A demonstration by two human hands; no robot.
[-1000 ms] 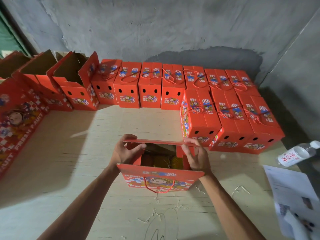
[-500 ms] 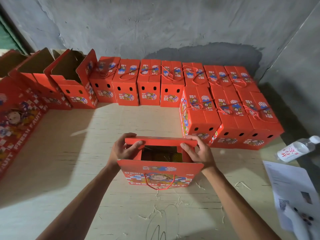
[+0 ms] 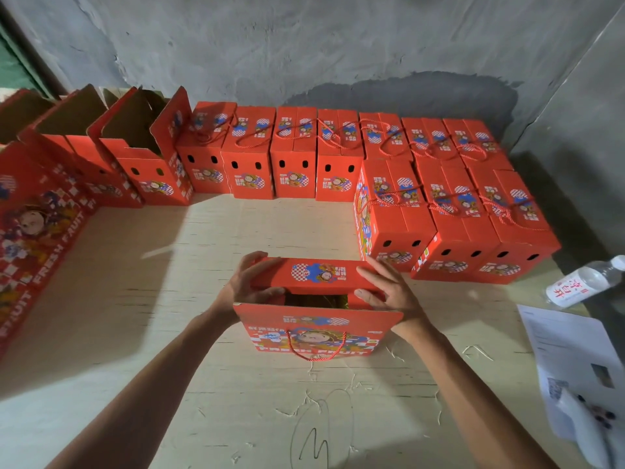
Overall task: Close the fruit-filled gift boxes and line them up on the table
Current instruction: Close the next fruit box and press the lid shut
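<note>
A red gift box (image 3: 318, 333) with a rope handle stands on the table in front of me. Its far top flap (image 3: 318, 274) is folded down almost flat, and a dark gap behind the upright near flap still shows the inside. My left hand (image 3: 243, 286) grips the flap's left end, fingers over the top and thumb under the edge. My right hand (image 3: 389, 289) pinches the right end, fingers lying on top and thumb at the front edge.
Several closed red boxes (image 3: 294, 157) line the back wall, with three more (image 3: 456, 225) in front at the right. Open boxes (image 3: 135, 147) stand at the back left beside a large printed box (image 3: 37, 225). A water bottle (image 3: 585, 280) and papers (image 3: 575, 360) lie on the right of the wooden table (image 3: 169, 299).
Both hands have folded the far flap from upright down toward me, so its printed face now shows and the opening has narrowed to a slit.
</note>
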